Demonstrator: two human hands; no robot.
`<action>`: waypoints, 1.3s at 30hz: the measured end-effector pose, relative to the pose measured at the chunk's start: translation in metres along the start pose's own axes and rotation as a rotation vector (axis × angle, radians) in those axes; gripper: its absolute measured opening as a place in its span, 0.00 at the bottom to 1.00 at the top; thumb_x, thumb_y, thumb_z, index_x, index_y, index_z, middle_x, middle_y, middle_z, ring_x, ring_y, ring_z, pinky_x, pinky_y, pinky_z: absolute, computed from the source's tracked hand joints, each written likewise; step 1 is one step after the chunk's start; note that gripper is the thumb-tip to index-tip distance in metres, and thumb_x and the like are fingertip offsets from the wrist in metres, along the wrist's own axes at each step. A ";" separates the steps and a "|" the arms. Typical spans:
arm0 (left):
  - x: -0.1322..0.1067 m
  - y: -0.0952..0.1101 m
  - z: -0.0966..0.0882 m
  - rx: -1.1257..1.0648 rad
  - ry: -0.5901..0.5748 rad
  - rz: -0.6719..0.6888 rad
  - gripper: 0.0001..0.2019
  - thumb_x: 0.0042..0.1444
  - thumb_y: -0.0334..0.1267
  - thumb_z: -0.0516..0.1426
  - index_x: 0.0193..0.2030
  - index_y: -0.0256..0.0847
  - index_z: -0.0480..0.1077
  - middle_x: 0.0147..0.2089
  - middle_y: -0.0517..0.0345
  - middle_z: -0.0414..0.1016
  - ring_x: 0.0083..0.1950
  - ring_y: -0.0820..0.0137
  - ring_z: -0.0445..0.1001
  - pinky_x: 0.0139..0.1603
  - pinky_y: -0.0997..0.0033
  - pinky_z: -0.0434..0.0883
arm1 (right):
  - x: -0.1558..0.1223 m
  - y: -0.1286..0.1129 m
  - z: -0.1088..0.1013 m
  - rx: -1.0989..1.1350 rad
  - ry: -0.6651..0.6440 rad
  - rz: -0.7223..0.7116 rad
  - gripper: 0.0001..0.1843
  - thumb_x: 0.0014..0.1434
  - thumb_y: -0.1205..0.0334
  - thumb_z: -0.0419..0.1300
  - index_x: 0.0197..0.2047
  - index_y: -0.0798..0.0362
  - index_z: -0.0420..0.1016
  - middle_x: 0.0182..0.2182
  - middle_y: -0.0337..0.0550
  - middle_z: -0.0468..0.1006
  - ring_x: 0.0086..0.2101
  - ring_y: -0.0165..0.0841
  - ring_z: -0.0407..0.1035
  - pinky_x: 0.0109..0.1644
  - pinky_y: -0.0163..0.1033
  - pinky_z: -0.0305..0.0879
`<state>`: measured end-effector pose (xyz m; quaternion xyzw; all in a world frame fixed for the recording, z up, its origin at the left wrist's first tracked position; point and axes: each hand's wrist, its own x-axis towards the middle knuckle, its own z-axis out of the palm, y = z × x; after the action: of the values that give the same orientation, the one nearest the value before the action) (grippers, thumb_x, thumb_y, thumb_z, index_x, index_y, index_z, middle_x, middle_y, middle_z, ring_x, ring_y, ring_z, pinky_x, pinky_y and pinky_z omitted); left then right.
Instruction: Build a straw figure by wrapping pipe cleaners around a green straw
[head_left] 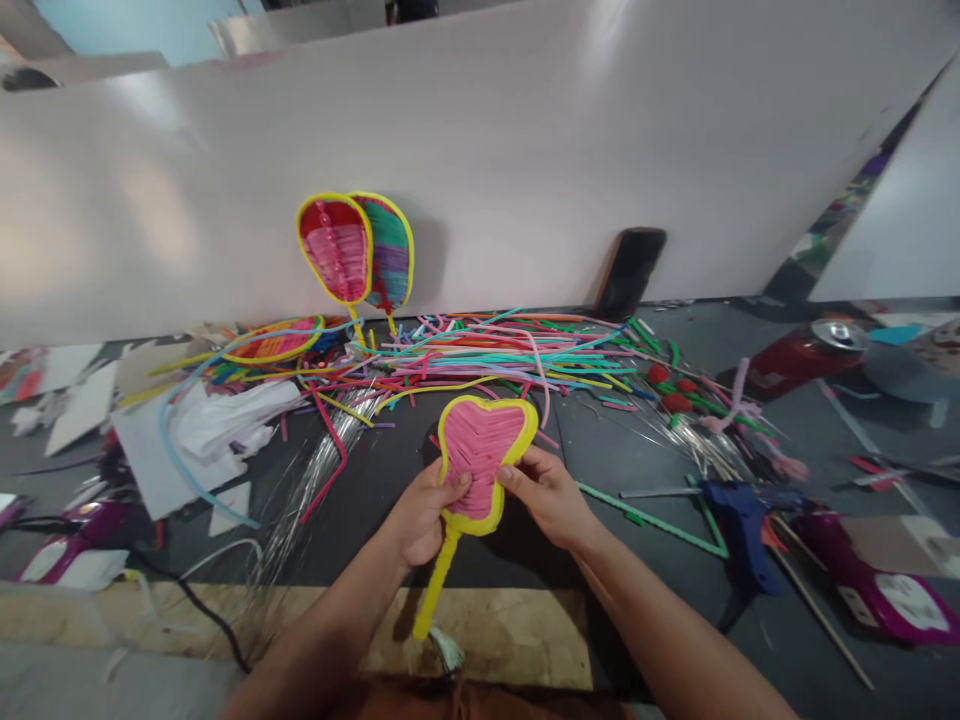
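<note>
Partly behind pink paddle (pixel 484 455): L hand (pixel 421 510), R hand (pixel 551 495)

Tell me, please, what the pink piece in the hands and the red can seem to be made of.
Pink piece: probably fuzzy pipe cleaners, matte; parallel rows with soft edges fill its yellow rim. Red can: likely painted metal, smooth; its bare silver top shines.

You can read no text, brand or number here. Toward the far edge of the surface (pixel 615 445), on your right, any print on the red can (pixel 802 362) is too blurred for you to make out. The white patch (pixel 907 602) on the magenta tool (pixel 840 560), nearer you on that side, shows you no legible lettering.
</note>
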<state>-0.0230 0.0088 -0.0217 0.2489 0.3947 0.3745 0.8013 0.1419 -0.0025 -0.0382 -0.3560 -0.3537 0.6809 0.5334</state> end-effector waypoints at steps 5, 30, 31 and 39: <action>-0.001 0.001 0.010 0.004 0.104 0.129 0.19 0.45 0.31 0.65 0.46 0.36 0.70 0.40 0.50 0.80 0.39 0.64 0.78 0.42 0.68 0.73 | 0.004 0.003 -0.003 0.038 0.039 0.035 0.10 0.49 0.54 0.66 0.30 0.51 0.75 0.24 0.34 0.73 0.25 0.27 0.65 0.34 0.35 0.65; -0.014 -0.004 0.009 -0.215 0.054 0.155 0.12 0.56 0.41 0.58 0.46 0.42 0.67 0.42 0.54 0.79 0.41 0.59 0.78 0.46 0.43 0.72 | 0.003 0.003 0.003 0.045 0.176 -0.026 0.11 0.51 0.53 0.65 0.34 0.51 0.76 0.28 0.35 0.76 0.25 0.27 0.64 0.31 0.33 0.61; -0.013 -0.004 0.009 -0.219 0.059 0.157 0.12 0.56 0.41 0.58 0.46 0.43 0.67 0.43 0.54 0.79 0.41 0.59 0.78 0.46 0.43 0.72 | 0.003 0.001 0.003 0.066 0.170 -0.011 0.11 0.52 0.52 0.64 0.34 0.50 0.76 0.27 0.35 0.76 0.24 0.27 0.63 0.29 0.33 0.60; -0.009 -0.005 0.006 -0.258 0.063 0.062 0.13 0.58 0.43 0.55 0.49 0.46 0.66 0.43 0.54 0.79 0.44 0.58 0.77 0.46 0.44 0.72 | 0.002 -0.008 0.002 0.278 0.076 0.084 0.11 0.48 0.54 0.67 0.32 0.50 0.75 0.32 0.38 0.80 0.32 0.34 0.72 0.37 0.39 0.68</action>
<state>-0.0198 -0.0020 -0.0183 0.1440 0.3603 0.4542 0.8020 0.1436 0.0006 -0.0301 -0.3187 -0.2201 0.7310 0.5618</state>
